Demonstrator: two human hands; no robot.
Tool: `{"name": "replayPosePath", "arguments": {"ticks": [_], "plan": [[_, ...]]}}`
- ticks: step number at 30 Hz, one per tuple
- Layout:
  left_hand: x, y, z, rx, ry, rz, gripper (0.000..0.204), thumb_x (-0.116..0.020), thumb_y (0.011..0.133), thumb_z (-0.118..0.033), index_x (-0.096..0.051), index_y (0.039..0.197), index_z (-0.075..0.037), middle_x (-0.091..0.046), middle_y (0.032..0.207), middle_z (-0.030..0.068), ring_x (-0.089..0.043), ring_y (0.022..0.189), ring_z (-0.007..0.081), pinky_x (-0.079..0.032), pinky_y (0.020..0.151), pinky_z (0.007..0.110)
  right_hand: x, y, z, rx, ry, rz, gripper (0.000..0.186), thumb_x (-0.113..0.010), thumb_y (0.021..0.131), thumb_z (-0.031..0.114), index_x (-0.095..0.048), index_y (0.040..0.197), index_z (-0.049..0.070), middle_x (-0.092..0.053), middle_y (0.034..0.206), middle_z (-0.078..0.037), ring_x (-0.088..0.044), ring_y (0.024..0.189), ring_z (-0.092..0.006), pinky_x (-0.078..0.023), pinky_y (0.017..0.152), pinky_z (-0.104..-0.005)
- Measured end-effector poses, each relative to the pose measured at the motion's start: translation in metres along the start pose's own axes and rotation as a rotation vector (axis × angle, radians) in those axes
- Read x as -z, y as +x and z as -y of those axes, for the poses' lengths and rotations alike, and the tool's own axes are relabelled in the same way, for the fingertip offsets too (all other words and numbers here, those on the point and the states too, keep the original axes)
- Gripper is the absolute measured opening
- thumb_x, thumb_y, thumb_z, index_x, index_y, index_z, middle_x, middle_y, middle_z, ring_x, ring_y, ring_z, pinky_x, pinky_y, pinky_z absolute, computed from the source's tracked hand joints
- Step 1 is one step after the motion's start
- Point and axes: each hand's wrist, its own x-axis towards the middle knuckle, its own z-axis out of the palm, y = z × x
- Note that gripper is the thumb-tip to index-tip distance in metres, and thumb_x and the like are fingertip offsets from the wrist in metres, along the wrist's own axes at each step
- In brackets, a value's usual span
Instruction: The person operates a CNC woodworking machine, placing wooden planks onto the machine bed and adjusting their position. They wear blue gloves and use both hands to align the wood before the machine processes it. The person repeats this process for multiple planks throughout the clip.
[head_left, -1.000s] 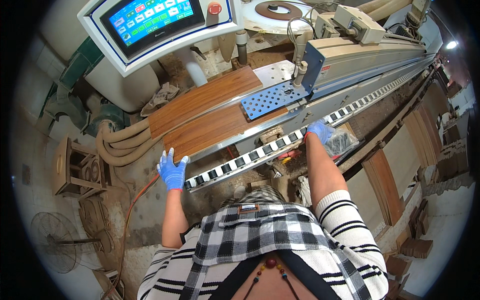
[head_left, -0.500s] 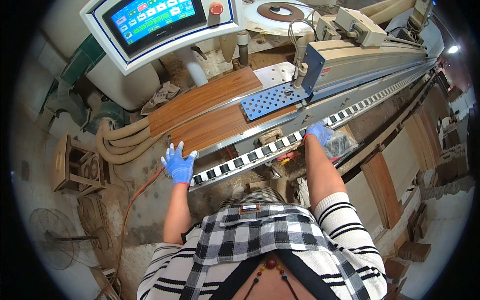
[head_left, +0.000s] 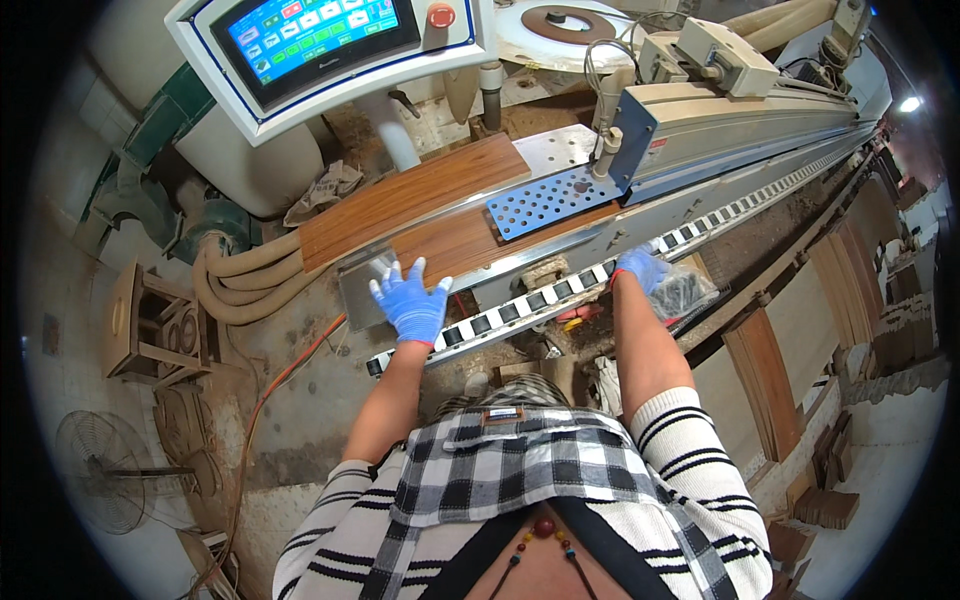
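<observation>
My left hand (head_left: 410, 303), in a blue glove with pale fingertips, is open with fingers spread at the near left end of a brown wood-grain board (head_left: 450, 240). That board lies on the metal bed of a long machine, its right part under a blue perforated plate (head_left: 553, 208). My right hand (head_left: 640, 270), gloved likewise, is by the roller rail (head_left: 545, 297) along the machine's front. Its fingers are mostly hidden, so I cannot tell whether they grip anything. Beside it is a dark bundle in clear plastic (head_left: 684, 292).
A second wood-grain board (head_left: 420, 190) lies behind the first. A control panel (head_left: 320, 45) with a lit screen and red button stands above it. Ribbed hoses (head_left: 240, 285) and an orange cable (head_left: 262, 400) are on the left, a fan (head_left: 105, 470) lower left. Boards (head_left: 765, 385) lie at right.
The front board has slid to the right, further under the blue perforated plate, baring the bed's left end. My left hand has moved right along with it. My right hand has barely moved.
</observation>
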Motion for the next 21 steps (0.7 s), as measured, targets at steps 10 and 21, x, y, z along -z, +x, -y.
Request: {"name": "replayPosePath", "arguments": {"ticks": [10, 21], "plan": [[0.039, 0.084, 0.011, -0.256, -0.211, 0.146, 0.062, -0.067, 0.081, -0.046, -0.055, 0.13, -0.01, -0.056, 0.13, 0.0175, -0.053, 0.119, 0.0327, -0.038, 0.104, 0.043, 0.001, 0.001, -0.003, 0.016, -0.02, 0.009, 0.068, -0.045, 0.092, 0.051, -0.035, 0.134, -0.002, -0.054, 0.124, -0.024, -0.058, 0.109, -0.0382, -0.048, 0.09, -0.0471], [0.042, 0.197, 0.049, -0.298, 0.217, 0.589, 0.124, -0.074, 0.059, -0.071, -0.008, 0.154, -0.027, -0.01, 0.158, 0.0198, -0.006, 0.145, 0.0411, -0.005, 0.116, 0.055, -0.007, 0.008, -0.006, 0.02, 0.001, -0.066, 0.062, -0.047, 0.091, 0.053, -0.049, 0.12, -0.002, -0.06, 0.117, -0.025, -0.062, 0.102, -0.0401, -0.048, 0.088, -0.0486]]}}
